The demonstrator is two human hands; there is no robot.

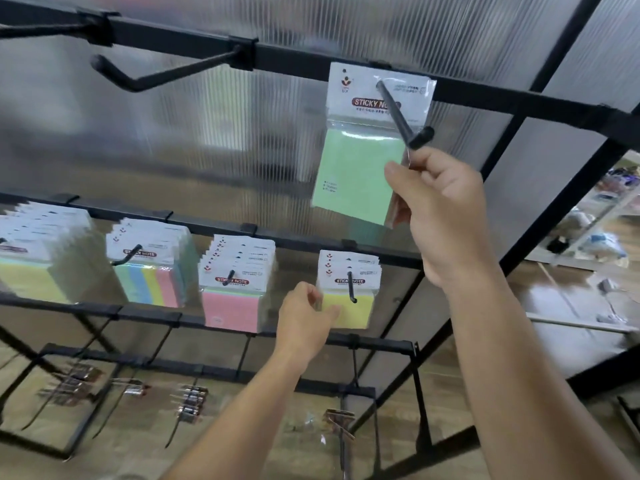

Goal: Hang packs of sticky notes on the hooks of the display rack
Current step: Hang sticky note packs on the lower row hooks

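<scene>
Right hand (440, 209): your thumb and curled fingers are pinched on the right edge of the green pack (356, 174), just below the tip of the upper hook (398, 112). The pack's white header card is already threaded on that hook and sits back near the rail. A second edge shows behind it at the bottom; I cannot tell if that is another pack.

Left hand (304, 317): thumb and bent fingers close on the left edge of the yellow pack (349, 311), the front one on the lower hook (351, 287).

Handling, as a judgement:
- Each pack looks light, a stiff paper block in a thin, glossy sleeve that will likely slip under dry fingers.
- The header card is the weak part and may tear at the punched hole if pulled sideways.
- Hold the block by its side edges and keep the header free to slide along the hook.

What the display rack (207, 46) holds:
- Top rail: the green pack, plus an empty hook (166, 72) to its left.
- Middle rail, four loaded hooks: a deep pale yellow-green stack (38, 271), a striped multicolour stack (152, 282), a pink stack (232, 310), and the short yellow stack at your left hand.
- Bottom rails: small metallic items (190, 400), too blurred to name.
</scene>
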